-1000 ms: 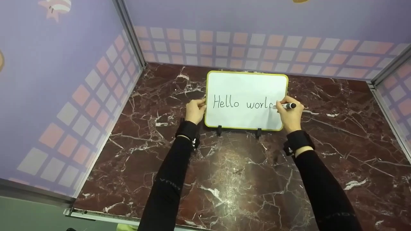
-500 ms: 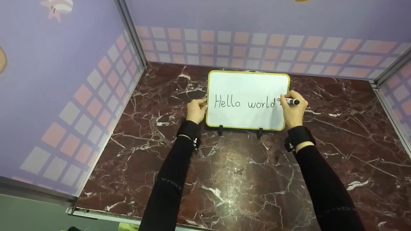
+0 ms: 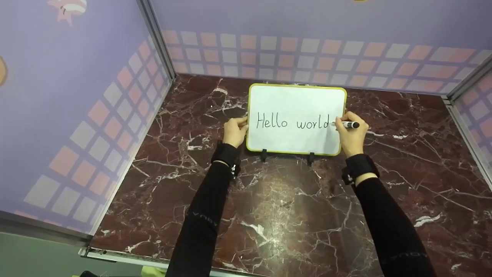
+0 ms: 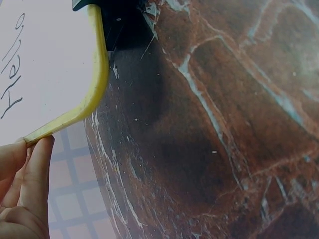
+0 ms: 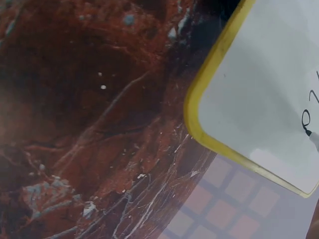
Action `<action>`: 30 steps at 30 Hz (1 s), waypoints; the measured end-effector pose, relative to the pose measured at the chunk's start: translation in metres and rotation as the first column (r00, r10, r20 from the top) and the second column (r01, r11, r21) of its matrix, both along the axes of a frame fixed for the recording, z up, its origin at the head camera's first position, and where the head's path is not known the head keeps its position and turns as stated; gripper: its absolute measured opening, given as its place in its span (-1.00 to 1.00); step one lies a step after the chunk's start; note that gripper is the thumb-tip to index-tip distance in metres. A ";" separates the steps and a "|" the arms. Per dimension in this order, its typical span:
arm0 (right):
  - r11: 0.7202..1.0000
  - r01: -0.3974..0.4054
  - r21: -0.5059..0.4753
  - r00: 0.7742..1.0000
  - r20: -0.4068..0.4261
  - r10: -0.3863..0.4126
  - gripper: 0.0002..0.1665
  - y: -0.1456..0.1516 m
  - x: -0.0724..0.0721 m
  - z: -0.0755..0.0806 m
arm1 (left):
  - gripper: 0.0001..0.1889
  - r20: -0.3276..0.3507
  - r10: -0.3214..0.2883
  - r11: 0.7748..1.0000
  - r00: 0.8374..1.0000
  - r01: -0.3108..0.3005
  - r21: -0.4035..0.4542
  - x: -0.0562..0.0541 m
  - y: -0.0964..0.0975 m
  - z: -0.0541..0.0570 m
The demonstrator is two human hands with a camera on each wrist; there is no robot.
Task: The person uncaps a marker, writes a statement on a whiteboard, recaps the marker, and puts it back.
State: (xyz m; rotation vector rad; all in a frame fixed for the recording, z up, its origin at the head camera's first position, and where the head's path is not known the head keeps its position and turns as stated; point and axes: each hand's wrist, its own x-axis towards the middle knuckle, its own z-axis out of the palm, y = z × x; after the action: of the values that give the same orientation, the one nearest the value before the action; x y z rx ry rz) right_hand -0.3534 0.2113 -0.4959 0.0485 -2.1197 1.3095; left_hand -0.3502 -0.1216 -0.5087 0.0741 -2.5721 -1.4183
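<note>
A whiteboard [image 3: 292, 102] with a yellow frame stands tilted back on small black feet, "Hello world" written across it in black. My left hand [image 3: 234, 132] pinches the board's left edge between thumb and fingers; in the left wrist view the fingertips [image 4: 42, 149] meet the yellow rim. In my right hand [image 3: 352, 134] a black-capped marker [image 3: 350, 124] is gripped near its tip, beside the "d". The right wrist view shows the marker's black tip [image 5: 308, 132] right at the end of that letter's stroke. Most of the right hand is outside that view.
The board stands on a dark red marbled table [image 3: 284, 215]. Behind it rises a purple wall [image 3: 307, 23] with pink and white squares, and another wall [image 3: 77, 96] closes the left side. Something yellow-green [image 3: 152, 271] shows below the table's front edge.
The "d" of "world" was partly drawn a second ago and now shows its upright stroke. My right hand moved up and right, then slightly down with the marker. The left hand keeps its hold.
</note>
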 end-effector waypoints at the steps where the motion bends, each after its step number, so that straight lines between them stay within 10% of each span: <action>1: 1.000 0.001 0.008 1.000 0.000 -0.001 -0.80 0.000 0.001 -0.001 | -0.65 -0.003 0.001 1.000 1.000 -0.001 -0.003 0.000 0.000 0.000; 30: 0.998 0.057 -0.019 0.998 -0.015 -0.058 -0.80 0.009 -0.003 0.004 | -0.66 -0.013 0.007 1.000 1.000 -0.006 0.010 0.000 0.000 -0.002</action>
State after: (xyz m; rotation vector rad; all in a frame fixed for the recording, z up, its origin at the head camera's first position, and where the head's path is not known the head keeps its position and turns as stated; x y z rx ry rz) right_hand -0.3568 0.2206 -0.4922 -0.0102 -2.0803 1.2913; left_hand -0.3501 -0.1213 -0.5102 0.0746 -2.5525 -1.4247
